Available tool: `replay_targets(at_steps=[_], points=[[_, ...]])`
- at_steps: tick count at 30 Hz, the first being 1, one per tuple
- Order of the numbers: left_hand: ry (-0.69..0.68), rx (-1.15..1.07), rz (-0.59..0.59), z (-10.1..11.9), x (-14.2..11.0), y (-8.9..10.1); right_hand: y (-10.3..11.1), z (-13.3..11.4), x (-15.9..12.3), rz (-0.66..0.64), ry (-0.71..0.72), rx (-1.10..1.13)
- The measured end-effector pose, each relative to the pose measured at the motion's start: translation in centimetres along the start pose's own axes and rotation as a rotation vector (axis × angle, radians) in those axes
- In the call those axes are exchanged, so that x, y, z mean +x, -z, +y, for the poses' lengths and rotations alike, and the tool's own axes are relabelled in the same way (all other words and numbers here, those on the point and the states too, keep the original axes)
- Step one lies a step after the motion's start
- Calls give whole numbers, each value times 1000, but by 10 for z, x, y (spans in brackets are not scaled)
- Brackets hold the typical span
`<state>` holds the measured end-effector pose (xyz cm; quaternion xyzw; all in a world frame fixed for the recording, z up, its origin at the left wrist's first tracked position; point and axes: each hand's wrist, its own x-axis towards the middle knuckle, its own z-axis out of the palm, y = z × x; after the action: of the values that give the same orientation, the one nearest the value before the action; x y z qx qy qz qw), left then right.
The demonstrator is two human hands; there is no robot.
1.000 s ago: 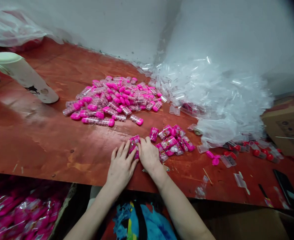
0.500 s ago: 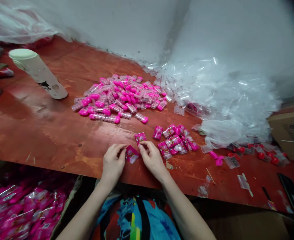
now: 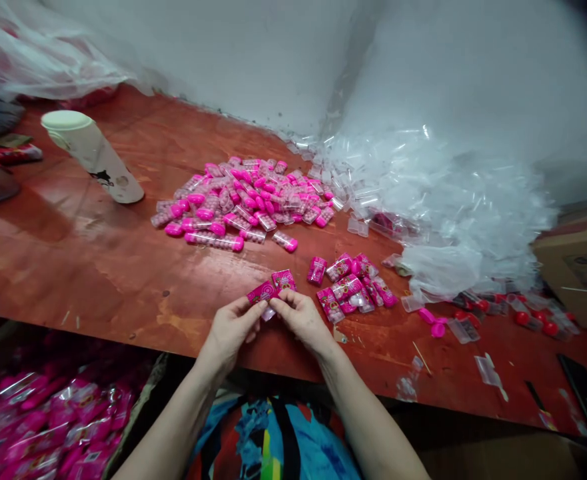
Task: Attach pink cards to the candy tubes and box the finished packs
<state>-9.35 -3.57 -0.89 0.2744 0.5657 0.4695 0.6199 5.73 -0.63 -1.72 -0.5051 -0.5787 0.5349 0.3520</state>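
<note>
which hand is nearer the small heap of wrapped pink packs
Right. The right hand is just left of the small heap; the left hand is farther off to the left.

Small glossy pink printed wrapper, tilted between both hands' fingers, near the table's front edge

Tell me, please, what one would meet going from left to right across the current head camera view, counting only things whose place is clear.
Pale lidded bottle → left hand → right hand → pink caps → small clear plastic piece → black, phone-like object.
</note>
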Motion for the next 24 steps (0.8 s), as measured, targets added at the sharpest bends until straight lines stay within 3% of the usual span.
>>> replay_targets(at_steps=[2,6,11,15,19,24], points=[[11,-92,-8,-3,0,-6,-3,-1,-2,18,10,-14],[-9,-184,88,-6,6,-17,-10,-3,-3,119,54,-101],[9,-222,154,5,16,-29,-11,-13,8,225,155,-362],[45,-244,62,19,25,-30,-6,-19,20,278,231,-684],[34,-311,-28,24,33,-25,0,-14,30,257,316,-755],[31,-329,108,28,42,-15,13,-18,47,66,382,-787]])
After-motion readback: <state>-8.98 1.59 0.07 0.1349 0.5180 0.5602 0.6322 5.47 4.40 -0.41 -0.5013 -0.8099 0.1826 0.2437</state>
